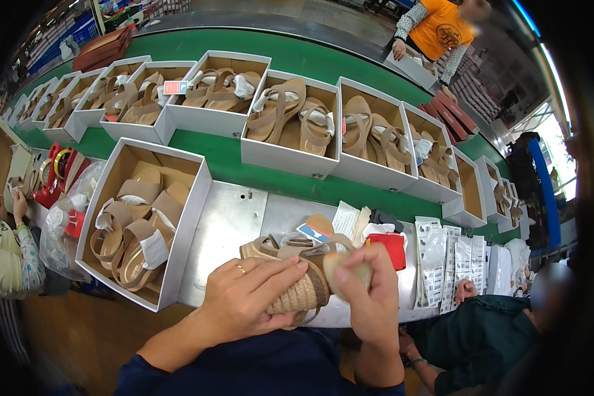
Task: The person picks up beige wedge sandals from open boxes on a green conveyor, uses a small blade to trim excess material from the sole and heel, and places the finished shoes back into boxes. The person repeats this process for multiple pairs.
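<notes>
My left hand (249, 290), a ring on one finger, is closed around a beige sandal with a woven rope sole (298, 295), held tilted over the metal table's front edge. In my right hand (374, 303) is a pale cream rounded pad (347, 274), smeared by motion; its exact kind does not show. The pad is up against the sandal's right end. Just behind them lies another tan sandal (320, 223) with a blue, white and red tag (315, 232). To the left stands an open white shoebox (193, 228) holding a pair of beige sandals (138, 244).
Beyond the metal table (234, 211), open shoeboxes of sandals line a green conveyor belt (218, 158). Right of my hands lie a red cloth (387, 249) and label sheets (435, 264). Co-workers are at the left, right (482, 336) and far side (442, 30).
</notes>
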A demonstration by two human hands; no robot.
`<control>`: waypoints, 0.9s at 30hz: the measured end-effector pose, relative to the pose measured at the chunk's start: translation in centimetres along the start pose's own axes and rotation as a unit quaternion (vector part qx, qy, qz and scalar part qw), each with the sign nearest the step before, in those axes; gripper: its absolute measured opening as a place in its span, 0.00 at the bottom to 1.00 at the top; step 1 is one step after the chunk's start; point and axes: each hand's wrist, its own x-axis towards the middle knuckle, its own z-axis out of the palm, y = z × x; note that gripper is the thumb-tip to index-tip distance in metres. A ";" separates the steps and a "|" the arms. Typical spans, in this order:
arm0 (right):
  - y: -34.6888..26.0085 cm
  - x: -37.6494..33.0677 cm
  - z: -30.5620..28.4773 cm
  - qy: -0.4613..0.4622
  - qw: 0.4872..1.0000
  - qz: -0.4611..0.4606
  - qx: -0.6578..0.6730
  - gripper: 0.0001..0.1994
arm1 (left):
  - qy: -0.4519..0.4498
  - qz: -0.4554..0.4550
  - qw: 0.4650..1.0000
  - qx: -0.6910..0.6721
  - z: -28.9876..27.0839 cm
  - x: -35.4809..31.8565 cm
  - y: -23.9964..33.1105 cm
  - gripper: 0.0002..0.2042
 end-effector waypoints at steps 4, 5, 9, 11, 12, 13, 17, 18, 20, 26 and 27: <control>-0.6 -0.6 -1.0 -0.052 0.994 0.043 -0.088 0.06 | 0.006 0.037 0.999 -0.010 0.7 -0.2 0.4 0.28; -0.6 -0.1 -0.7 -0.046 0.993 0.064 -0.092 0.05 | -0.003 0.050 0.999 0.003 0.6 -0.4 0.7 0.28; -0.2 1.4 0.0 -0.072 0.986 0.042 -0.147 0.05 | -0.024 0.062 0.997 0.024 0.3 -1.2 1.3 0.27; -0.8 0.4 -0.1 -0.041 0.996 0.062 -0.044 0.05 | -0.008 0.048 0.999 0.025 0.1 -1.5 0.8 0.27; -1.1 -0.3 -0.3 -0.025 0.997 0.072 0.006 0.05 | -0.001 0.040 0.999 0.025 0.1 -1.6 0.5 0.27; -1.1 -1.0 -0.6 -0.039 0.997 0.052 -0.031 0.05 | 0.000 0.044 0.999 0.020 0.1 -1.6 0.4 0.27; 0.4 -0.7 0.0 -0.057 0.989 -0.009 -0.133 0.05 | -0.005 0.057 0.998 0.029 0.4 -1.9 0.6 0.28; 0.6 -0.2 0.3 -0.045 0.987 -0.019 -0.156 0.05 | -0.010 0.069 0.997 0.036 0.5 -1.9 0.9 0.28; 0.7 1.0 0.7 -0.040 0.985 0.014 -0.166 0.06 | -0.020 0.068 0.997 0.032 0.4 -1.7 1.1 0.28; 0.0 -1.2 0.2 0.039 0.997 0.042 0.043 0.05 | -0.002 0.056 0.998 0.024 0.1 -1.6 0.5 0.27; 0.2 -1.6 -0.1 0.007 1.000 0.011 -0.012 0.05 | -0.002 0.057 0.998 0.014 0.1 -1.6 0.5 0.27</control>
